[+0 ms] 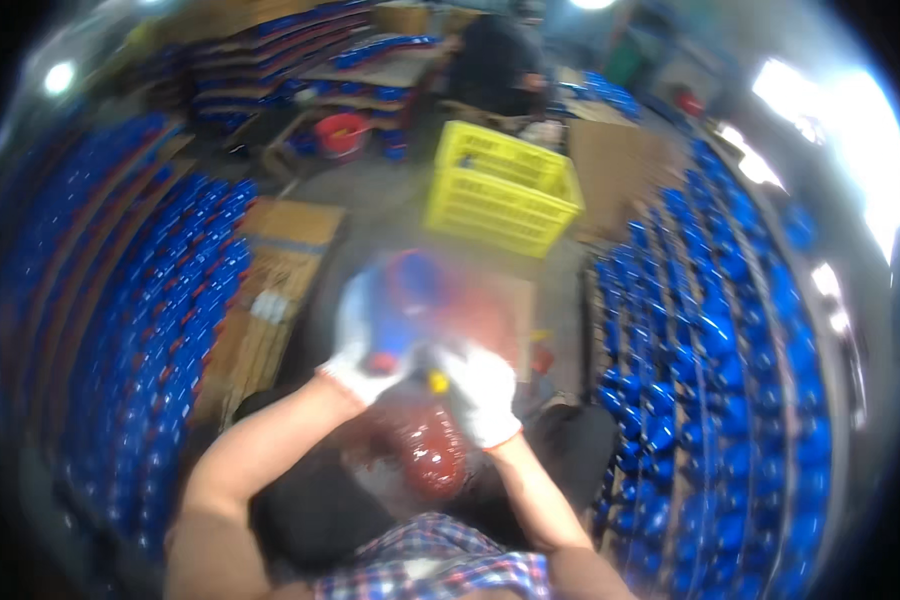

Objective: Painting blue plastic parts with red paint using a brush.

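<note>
A seated person in a plaid shirt worked with a white-gloved left hand against the lower left of a blurred blue object with a red rim, which lay ahead of and between the hands. The white-gloved right hand was at its lower right, near a small yellow piece. Motion blur left it impossible to tell whether either hand's fingers were spread or pinching. A glossy dark-red rounded object sat below, nearer the body; a yellow slatted plastic crate stood beyond.
</note>
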The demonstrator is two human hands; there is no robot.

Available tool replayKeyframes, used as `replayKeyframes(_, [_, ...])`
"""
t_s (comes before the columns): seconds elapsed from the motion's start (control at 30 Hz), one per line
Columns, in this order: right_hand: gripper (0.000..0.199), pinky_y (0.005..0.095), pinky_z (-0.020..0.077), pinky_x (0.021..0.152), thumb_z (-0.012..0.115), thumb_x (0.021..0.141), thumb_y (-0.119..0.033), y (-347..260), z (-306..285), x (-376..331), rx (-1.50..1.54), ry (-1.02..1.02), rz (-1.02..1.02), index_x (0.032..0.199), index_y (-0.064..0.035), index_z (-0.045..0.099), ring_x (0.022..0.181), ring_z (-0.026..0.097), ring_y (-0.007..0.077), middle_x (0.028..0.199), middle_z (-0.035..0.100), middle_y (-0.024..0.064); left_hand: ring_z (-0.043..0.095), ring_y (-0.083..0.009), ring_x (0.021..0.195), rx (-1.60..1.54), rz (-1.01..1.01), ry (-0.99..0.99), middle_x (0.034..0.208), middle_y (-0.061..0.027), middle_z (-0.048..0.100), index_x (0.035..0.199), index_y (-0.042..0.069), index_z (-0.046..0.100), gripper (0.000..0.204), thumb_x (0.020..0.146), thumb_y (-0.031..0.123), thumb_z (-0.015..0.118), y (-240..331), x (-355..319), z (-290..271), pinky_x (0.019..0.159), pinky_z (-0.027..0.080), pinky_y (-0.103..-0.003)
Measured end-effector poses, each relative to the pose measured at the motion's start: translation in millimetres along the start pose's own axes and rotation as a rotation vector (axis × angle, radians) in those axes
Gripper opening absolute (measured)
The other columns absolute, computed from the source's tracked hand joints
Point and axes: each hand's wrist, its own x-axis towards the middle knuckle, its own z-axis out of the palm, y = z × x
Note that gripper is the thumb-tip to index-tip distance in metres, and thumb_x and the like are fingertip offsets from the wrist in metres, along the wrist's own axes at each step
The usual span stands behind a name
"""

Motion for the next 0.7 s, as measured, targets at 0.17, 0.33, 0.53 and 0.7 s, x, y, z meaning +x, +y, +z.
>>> replayKeyframes(0.17, [0.026,0.0343,0.0393,0.046,0.065,0.074,-0.014,-1.0,-26.7,3.9,-0.146,0.148,-0.049,0.1,-0.02,0.064,0.054,0.051,0.019,0.065,0.046,0.0026,0.062,-0.0292,0.083,0.06,0.013,0.043,0.092,-0.0104,0.064,0.108,0.011,0.057,0.041,0.091,0.046,0.047,54.0,-45.6,9.1,0.073,0.054,-0.049])
replayKeyframes(0.33, [0.035,0.0356,0.0425,0.048,0.063,0.076,-0.013,34.8,-17.9,-19.8,-0.244,-0.016,0.078,0.111,-0.0197,0.061,0.06,0.058,0.0242,0.072,0.054,0.0057,0.063,-0.0318,0.09,-0.307,-0.089,0.065,0.103,-0.0149,0.065,0.117,0.009,0.057,0.052,0.088,0.052,0.051,101.5,-44.9,-35.1,0.072,0.055,-0.044])
replayKeyframes(0.53, [0.043,0.0368,0.0451,0.054,0.061,0.073,-0.005,40.0,13.6,-10.5,-0.176,0.014,0.133,0.114,-0.0185,0.062,0.064,0.058,0.0247,0.079,0.058,0.0069,0.054,-0.0214,0.037,-0.011,0.02,0.385,0.072,-0.016,0.062,0.099,0.006,0.058,0.053,0.09,0.055,0.039,159.3,-43.8,-83.8,0.029,0.043,-0.028])
replayKeyframes(0.7, [0.027,0.026,0.0478,0.059,0.066,0.084,-0.008,33.0,83.1,23.4,0.436,0.211,0.361,0.11,-0.001,0.064,0.069,0.06,0.0152,0.086,0.064,0.0071,0.058,-0.023,0.041,-0.16,0.128,0.762,0.073,-0.0161,0.065,0.107,0.003,0.057,0.07,0.086,0.067,0.038,147.9,-56.6,-171.9,0.032,0.047,-0.031])
